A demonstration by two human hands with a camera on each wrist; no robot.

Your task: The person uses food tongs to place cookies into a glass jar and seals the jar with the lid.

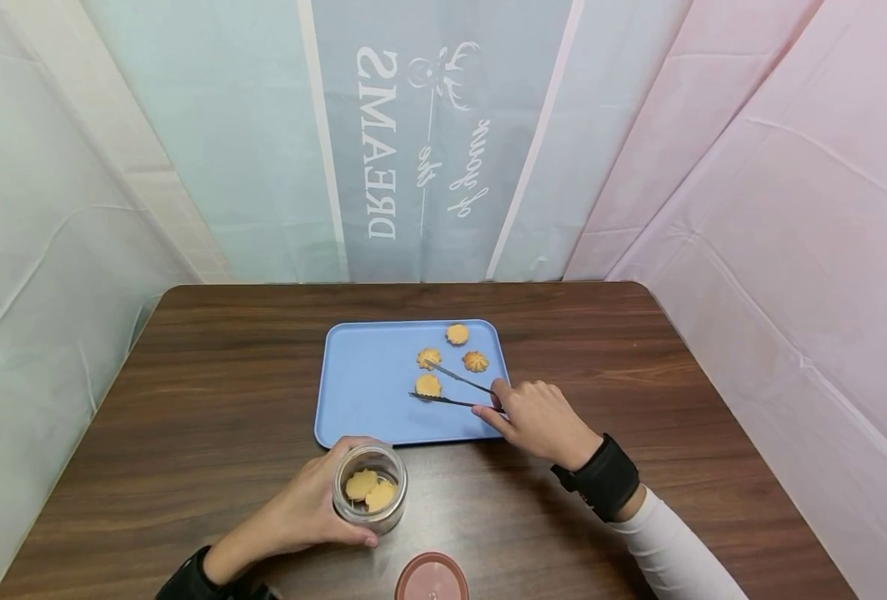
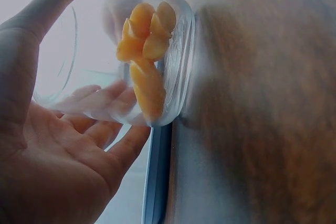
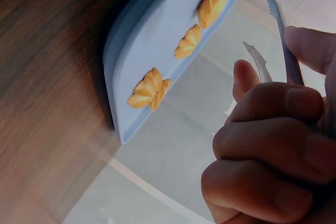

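A blue tray (image 1: 368, 392) lies mid-table with several flower-shaped cookies on it. My right hand (image 1: 537, 419) grips metal tongs (image 1: 451, 390) whose two arms straddle one cookie (image 1: 428, 385); other cookies (image 1: 476, 361) lie just beyond. In the right wrist view the tongs (image 3: 278, 40) stand apart above the tray (image 3: 152, 51) and a cookie (image 3: 149, 88). My left hand (image 1: 304, 510) holds a clear glass jar (image 1: 370, 487) upright on the table in front of the tray; it has cookies inside. The left wrist view shows the jar (image 2: 173, 61), its cookies (image 2: 144, 51) and my fingers (image 2: 100, 103) behind it.
A round reddish lid (image 1: 432, 578) lies at the near table edge, right of the jar. The dark wooden table (image 1: 669, 400) is enclosed by pale fabric walls at the back and both sides.
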